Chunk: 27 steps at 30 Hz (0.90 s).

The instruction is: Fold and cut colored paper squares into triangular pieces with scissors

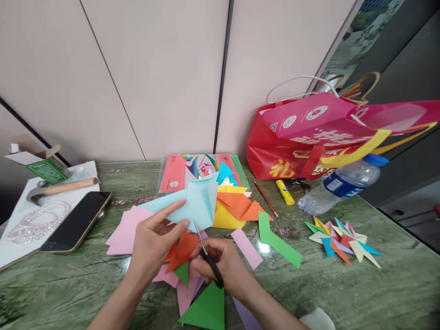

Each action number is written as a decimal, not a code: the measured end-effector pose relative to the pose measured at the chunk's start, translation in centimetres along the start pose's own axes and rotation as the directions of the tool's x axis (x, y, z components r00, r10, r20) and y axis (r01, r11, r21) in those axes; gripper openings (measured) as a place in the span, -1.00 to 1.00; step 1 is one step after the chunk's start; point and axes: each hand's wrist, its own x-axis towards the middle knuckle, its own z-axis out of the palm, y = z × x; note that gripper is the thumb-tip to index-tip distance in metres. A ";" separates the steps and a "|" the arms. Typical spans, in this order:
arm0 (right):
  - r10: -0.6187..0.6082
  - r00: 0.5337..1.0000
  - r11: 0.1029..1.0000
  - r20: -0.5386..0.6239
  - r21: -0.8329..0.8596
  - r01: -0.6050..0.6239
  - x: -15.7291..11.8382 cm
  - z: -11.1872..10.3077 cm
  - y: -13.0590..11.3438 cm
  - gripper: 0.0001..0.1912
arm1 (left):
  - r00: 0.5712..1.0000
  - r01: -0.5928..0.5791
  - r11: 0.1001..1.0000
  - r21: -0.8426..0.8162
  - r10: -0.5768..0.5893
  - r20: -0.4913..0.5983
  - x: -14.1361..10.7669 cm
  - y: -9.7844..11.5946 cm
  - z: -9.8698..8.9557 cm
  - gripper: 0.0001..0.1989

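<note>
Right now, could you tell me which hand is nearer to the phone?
Left. The left hand holds blue paper right of the phone; the right hand, with scissors, is farther right.

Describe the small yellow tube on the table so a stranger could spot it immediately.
Start from the big red bag. In front of it, on the green table, lies the short yellow tube, between a thin red stick and a clear blue-capped bottle. Its stubby yellow body sets it apart from both.

Bare left hand (154, 231), bare right hand (222, 266), slender fingers (171, 211), bare left forearm (118, 295), bare right forearm (270, 305)
</note>
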 end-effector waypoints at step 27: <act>-0.047 0.998 0.998 0.033 0.046 0.046 0.0 0.0 -0.5 -0.57 | 0.995 0.076 0.995 0.061 -0.080 0.055 -0.9 0.4 1.4 -0.42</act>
